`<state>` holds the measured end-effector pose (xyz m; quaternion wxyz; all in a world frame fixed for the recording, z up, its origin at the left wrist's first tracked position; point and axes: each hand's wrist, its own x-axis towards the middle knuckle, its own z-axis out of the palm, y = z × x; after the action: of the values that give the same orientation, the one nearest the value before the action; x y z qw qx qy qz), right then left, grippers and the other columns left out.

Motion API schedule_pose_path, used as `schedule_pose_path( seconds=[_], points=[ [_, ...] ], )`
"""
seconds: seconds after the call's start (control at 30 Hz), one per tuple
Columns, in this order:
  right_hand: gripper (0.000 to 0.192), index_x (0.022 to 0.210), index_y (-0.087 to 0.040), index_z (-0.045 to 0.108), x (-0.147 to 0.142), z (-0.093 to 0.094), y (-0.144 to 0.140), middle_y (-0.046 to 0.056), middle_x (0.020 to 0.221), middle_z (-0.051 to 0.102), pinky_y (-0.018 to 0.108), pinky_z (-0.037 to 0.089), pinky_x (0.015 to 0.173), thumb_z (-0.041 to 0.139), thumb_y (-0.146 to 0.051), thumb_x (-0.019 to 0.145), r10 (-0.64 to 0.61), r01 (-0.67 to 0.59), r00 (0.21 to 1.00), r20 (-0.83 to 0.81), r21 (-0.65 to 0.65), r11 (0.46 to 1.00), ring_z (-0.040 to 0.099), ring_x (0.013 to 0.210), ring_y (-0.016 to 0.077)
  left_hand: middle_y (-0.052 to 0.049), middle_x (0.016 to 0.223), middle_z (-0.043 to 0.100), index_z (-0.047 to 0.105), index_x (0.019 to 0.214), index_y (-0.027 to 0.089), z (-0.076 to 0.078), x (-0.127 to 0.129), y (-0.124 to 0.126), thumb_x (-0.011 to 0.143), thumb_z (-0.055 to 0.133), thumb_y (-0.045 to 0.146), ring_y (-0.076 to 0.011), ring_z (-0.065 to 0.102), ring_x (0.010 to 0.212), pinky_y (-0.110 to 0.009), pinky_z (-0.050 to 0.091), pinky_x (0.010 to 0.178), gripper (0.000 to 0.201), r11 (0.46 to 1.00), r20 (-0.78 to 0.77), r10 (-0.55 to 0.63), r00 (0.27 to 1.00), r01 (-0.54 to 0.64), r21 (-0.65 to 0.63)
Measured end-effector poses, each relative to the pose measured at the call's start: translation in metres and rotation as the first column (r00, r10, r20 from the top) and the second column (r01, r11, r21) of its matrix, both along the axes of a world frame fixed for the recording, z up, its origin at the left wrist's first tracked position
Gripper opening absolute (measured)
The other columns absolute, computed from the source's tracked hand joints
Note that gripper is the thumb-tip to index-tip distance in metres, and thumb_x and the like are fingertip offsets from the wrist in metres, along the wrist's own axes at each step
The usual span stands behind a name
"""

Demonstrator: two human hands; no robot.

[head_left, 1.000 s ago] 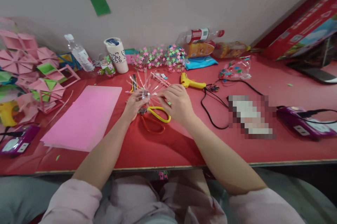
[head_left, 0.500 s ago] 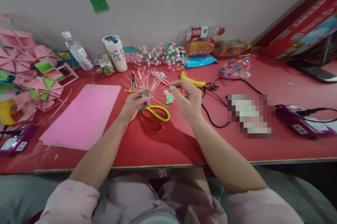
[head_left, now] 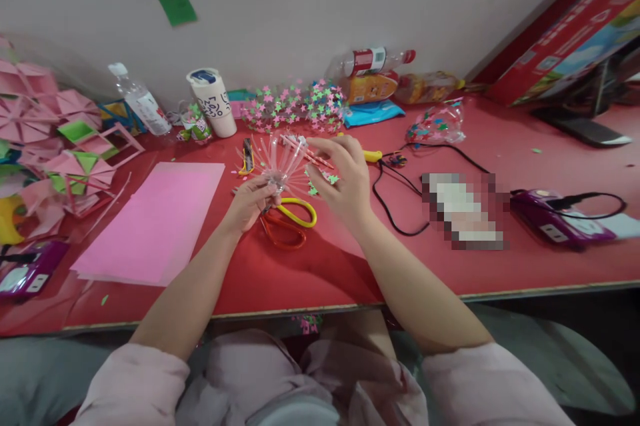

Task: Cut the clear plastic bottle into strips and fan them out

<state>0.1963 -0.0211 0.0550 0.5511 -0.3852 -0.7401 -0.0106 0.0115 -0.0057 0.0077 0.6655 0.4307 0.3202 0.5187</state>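
My left hand (head_left: pixel 249 201) grips the neck of a clear plastic bottle top (head_left: pixel 281 163) cut into thin strips that fan upward. My right hand (head_left: pixel 343 179) pinches one of those strips near its tip, just right of the fan. A few small pink and green paper stars (head_left: pixel 320 181) lie on the red table (head_left: pixel 310 273) under my right hand. Scissors (head_left: pixel 285 219) with one yellow and one orange handle lie directly below both hands.
A stack of pink paper (head_left: pixel 155 219) lies at left, pink and green folded paper pieces (head_left: pixel 65 146) beyond it. A star-covered bottle (head_left: pixel 295 106), a cup (head_left: pixel 213 103), water bottles, a yellow glue gun (head_left: pixel 373 156) with black cord and a purple device (head_left: pixel 555 223) stand around.
My right hand left the table beside the scissors and rose to the fanned strips, now pinching one. My left hand lifted the bottle top slightly. The view shifted a little.
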Motion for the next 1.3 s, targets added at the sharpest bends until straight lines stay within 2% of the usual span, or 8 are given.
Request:
schedule_pose_path(
  seconds=[0.17,0.3,0.53,0.63,0.73,0.8,1.0,1.3],
  points=[
    [0.031,0.117,-0.026,0.061,0.002,-0.001,0.001,0.006,0.102,0.057,0.043,0.042,0.086,0.058,-0.027,0.086,-0.050,0.046,0.994,0.096,0.035,0.998,0.053,0.096,0.0236,-0.002,0.070,0.070,0.073,0.085,0.015,0.000,0.001,-0.001,0.055,0.084,0.030,-0.0068,0.056,0.052,-0.020,0.044,0.051,0.036,1.000,-0.010,0.015,1.000,-0.015,-0.014],
    [0.034,0.120,-0.027,0.059,0.002,-0.002,0.004,0.007,0.106,0.055,0.046,0.039,0.089,0.058,-0.029,0.086,-0.035,0.035,0.992,0.125,0.001,0.999,0.050,0.099,0.0251,-0.002,0.068,0.069,0.073,0.084,0.015,0.000,0.001,0.000,0.054,0.084,0.029,-0.0067,0.055,0.051,-0.020,0.042,0.049,0.035,0.999,-0.021,0.029,0.999,-0.030,-0.018],
    [0.014,0.097,-0.026,0.063,0.002,0.001,0.002,0.006,0.099,0.056,0.047,0.038,0.091,0.058,-0.022,0.085,0.006,-0.004,0.999,0.038,-0.049,0.999,0.051,0.099,0.0264,-0.001,0.065,0.068,0.071,0.084,0.014,-0.001,0.000,0.001,0.054,0.082,0.029,-0.0072,0.054,0.049,-0.021,0.043,0.049,0.035,0.999,-0.044,0.037,0.998,-0.038,-0.018],
    [0.004,0.080,-0.023,0.059,0.000,0.003,0.000,0.003,0.086,0.058,0.041,0.044,0.084,0.059,-0.020,0.083,0.120,-0.122,0.992,-0.032,-0.113,0.986,0.055,0.087,0.0214,-0.002,0.069,0.069,0.070,0.085,0.014,-0.003,0.000,0.002,0.056,0.081,0.028,-0.0074,0.055,0.051,-0.022,0.043,0.051,0.034,1.000,-0.040,0.021,0.999,-0.022,-0.019],
    [0.006,0.076,-0.021,0.058,-0.001,0.003,0.000,0.001,0.077,0.060,0.032,0.048,0.073,0.059,-0.020,0.083,0.303,-0.318,0.948,-0.096,-0.258,0.912,0.056,0.075,0.0155,-0.002,0.071,0.069,0.070,0.086,0.015,-0.005,0.000,0.002,0.055,0.081,0.027,-0.0072,0.055,0.053,-0.022,0.044,0.053,0.034,1.000,-0.023,0.017,1.000,-0.018,-0.022],
    [0.005,0.080,-0.019,0.062,-0.001,0.002,0.002,0.001,0.078,0.063,0.029,0.048,0.071,0.059,-0.021,0.084,0.364,-0.368,0.928,-0.076,-0.318,0.874,0.057,0.074,0.0138,0.000,0.070,0.068,0.070,0.086,0.016,-0.006,0.000,0.002,0.054,0.081,0.025,-0.0070,0.055,0.053,-0.022,0.043,0.054,0.034,1.000,-0.022,0.022,1.000,-0.023,-0.018],
    [0.009,0.084,-0.019,0.067,-0.004,-0.008,0.008,0.003,0.079,0.066,0.031,0.047,0.075,0.058,-0.020,0.086,0.306,-0.278,0.943,0.133,-0.196,0.940,0.058,0.076,0.0152,0.003,0.065,0.064,0.068,0.084,0.016,-0.007,0.003,0.002,0.055,0.083,0.025,-0.0054,0.053,0.052,-0.019,0.041,0.052,0.034,1.000,-0.038,0.015,0.999,-0.014,0.016],
    [0.015,0.081,-0.019,0.067,-0.011,-0.012,0.004,0.006,0.081,0.067,0.035,0.046,0.076,0.055,-0.020,0.088,0.231,-0.203,0.940,0.253,-0.133,0.970,0.057,0.075,0.0184,0.003,0.067,0.063,0.067,0.087,0.016,-0.006,0.002,0.001,0.058,0.082,0.030,-0.0052,0.055,0.054,-0.018,0.043,0.055,0.036,0.999,-0.050,0.046,0.998,-0.044,0.025]
  ],
)
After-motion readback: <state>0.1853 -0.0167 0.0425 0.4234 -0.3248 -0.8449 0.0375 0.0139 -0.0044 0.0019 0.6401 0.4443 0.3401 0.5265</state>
